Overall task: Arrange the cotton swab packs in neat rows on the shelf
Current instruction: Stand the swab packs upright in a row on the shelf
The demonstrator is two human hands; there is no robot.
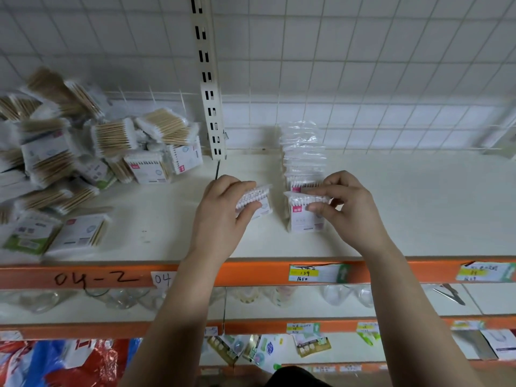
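The left hand [220,216] has its grip curled round one swab pack [259,202], just left of the row [303,157] on the shelf [391,213]. The right hand [351,208] pinches the row's front pack [304,219]. Keep that one steady, then stand the new pack up straight, flat against it. More packs lie in a pile [83,157], far left of the row.

On the shelf [391,219], a loose heap of packs [69,152] lies left of an upright row [304,174].
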